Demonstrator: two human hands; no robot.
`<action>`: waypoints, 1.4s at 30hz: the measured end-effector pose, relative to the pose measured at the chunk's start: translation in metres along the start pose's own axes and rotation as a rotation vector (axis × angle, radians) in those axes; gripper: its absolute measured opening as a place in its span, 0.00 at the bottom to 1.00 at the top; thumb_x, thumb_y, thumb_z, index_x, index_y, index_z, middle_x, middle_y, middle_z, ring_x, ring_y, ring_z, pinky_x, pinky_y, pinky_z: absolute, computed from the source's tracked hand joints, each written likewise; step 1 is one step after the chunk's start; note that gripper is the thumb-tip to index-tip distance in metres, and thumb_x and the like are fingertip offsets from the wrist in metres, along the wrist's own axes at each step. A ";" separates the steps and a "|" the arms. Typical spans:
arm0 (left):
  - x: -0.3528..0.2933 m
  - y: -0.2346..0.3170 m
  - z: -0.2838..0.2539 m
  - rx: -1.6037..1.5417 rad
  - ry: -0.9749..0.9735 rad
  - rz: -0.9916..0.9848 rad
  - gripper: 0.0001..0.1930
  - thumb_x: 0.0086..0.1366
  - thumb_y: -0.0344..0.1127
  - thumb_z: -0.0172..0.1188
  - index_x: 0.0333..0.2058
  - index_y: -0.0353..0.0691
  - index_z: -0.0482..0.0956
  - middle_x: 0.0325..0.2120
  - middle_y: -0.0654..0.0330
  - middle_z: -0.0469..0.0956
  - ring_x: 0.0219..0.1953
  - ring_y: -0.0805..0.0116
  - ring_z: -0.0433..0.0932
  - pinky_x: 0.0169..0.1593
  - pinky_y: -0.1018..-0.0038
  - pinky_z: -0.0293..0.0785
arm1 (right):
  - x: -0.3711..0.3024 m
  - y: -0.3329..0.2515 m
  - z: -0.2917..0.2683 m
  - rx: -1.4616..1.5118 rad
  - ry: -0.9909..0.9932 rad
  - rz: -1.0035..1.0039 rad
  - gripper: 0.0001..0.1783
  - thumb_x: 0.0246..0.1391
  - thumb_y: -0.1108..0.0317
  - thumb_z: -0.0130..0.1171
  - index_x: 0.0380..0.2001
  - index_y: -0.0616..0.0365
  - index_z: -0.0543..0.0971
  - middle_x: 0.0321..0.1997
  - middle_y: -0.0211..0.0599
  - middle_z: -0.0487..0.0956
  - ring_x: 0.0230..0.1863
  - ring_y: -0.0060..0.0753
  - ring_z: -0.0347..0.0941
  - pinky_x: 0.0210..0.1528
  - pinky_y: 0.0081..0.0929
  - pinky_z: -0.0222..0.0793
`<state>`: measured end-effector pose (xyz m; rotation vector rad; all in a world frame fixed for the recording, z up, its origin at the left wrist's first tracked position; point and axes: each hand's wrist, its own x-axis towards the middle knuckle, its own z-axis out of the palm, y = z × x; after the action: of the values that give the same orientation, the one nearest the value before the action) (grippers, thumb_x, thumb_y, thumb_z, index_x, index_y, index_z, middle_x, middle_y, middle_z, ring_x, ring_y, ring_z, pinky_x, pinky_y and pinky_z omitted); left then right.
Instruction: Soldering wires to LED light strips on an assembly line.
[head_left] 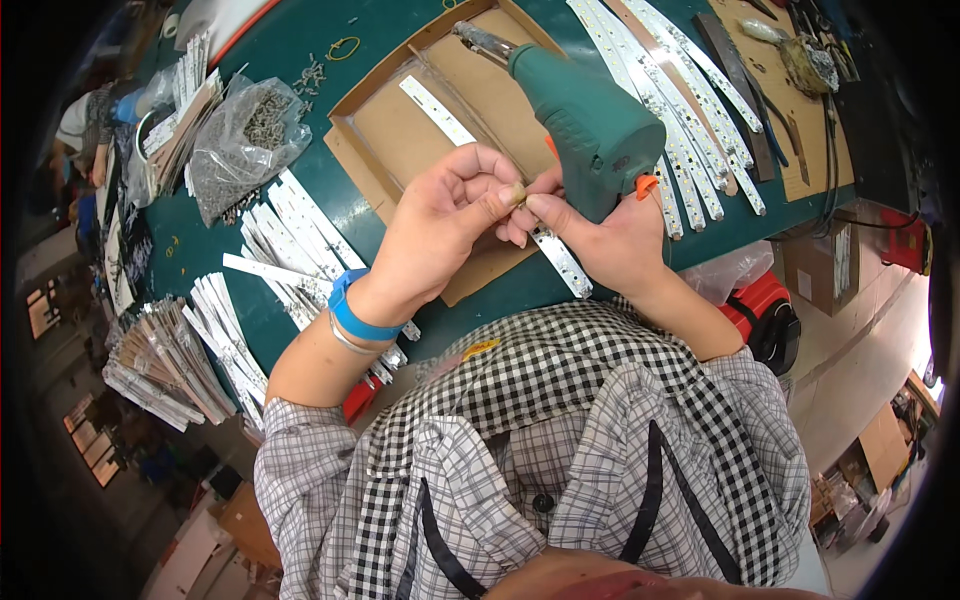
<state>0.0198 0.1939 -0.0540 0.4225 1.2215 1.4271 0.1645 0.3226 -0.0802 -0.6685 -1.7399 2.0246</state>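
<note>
White strip crosses the cardboard tray from eleven o'clock to five. Above it, left hand and right hand both pinch a small piece, too tiny to identify. This seems a delicate fingertip step; the next move calls, I judge, for steadiness. At one o'clock, a green power tool crowds the right hand; at two, more strips lie.
</note>
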 end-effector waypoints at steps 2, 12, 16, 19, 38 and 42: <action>-0.003 0.001 0.005 0.086 0.054 0.070 0.08 0.69 0.28 0.59 0.44 0.33 0.76 0.32 0.58 0.82 0.34 0.73 0.81 0.42 0.77 0.78 | 0.001 -0.004 -0.001 0.002 0.008 0.010 0.16 0.51 0.74 0.70 0.40 0.63 0.74 0.34 0.34 0.83 0.34 0.22 0.80 0.40 0.23 0.77; -0.014 0.002 -0.010 0.473 0.169 0.204 0.06 0.60 0.25 0.68 0.35 0.31 0.86 0.32 0.59 0.85 0.36 0.75 0.82 0.42 0.78 0.79 | 0.006 -0.009 0.002 0.195 -0.037 0.116 0.13 0.52 0.72 0.68 0.39 0.63 0.76 0.33 0.32 0.83 0.33 0.19 0.78 0.37 0.20 0.75; -0.012 0.005 -0.025 0.644 0.243 0.194 0.07 0.60 0.24 0.68 0.37 0.30 0.85 0.33 0.58 0.85 0.35 0.76 0.82 0.42 0.80 0.79 | 0.008 -0.007 -0.007 -0.062 -0.032 0.112 0.13 0.52 0.73 0.68 0.38 0.63 0.77 0.33 0.32 0.83 0.33 0.19 0.78 0.38 0.21 0.75; -0.004 0.000 -0.044 0.722 0.290 0.220 0.09 0.59 0.27 0.66 0.38 0.32 0.86 0.31 0.58 0.86 0.32 0.75 0.83 0.39 0.78 0.80 | 0.003 0.007 -0.010 -0.129 -0.038 0.038 0.14 0.52 0.75 0.68 0.41 0.63 0.76 0.34 0.33 0.84 0.34 0.21 0.79 0.41 0.23 0.75; -0.007 0.001 -0.002 1.140 0.129 1.040 0.16 0.49 0.18 0.70 0.38 0.35 0.82 0.31 0.56 0.83 0.34 0.60 0.83 0.37 0.71 0.80 | 0.007 -0.012 0.000 0.052 -0.046 0.131 0.16 0.51 0.75 0.68 0.42 0.63 0.75 0.33 0.34 0.83 0.31 0.22 0.79 0.36 0.22 0.77; -0.008 0.000 -0.002 1.147 0.120 0.983 0.16 0.49 0.18 0.71 0.38 0.35 0.83 0.33 0.56 0.84 0.34 0.60 0.84 0.37 0.72 0.80 | 0.009 -0.009 -0.004 -0.006 -0.084 0.133 0.17 0.48 0.75 0.69 0.41 0.63 0.76 0.31 0.33 0.83 0.31 0.22 0.80 0.36 0.22 0.77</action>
<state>0.0203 0.1865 -0.0518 1.9427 2.0000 1.3498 0.1598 0.3324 -0.0723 -0.7286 -1.7926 2.1656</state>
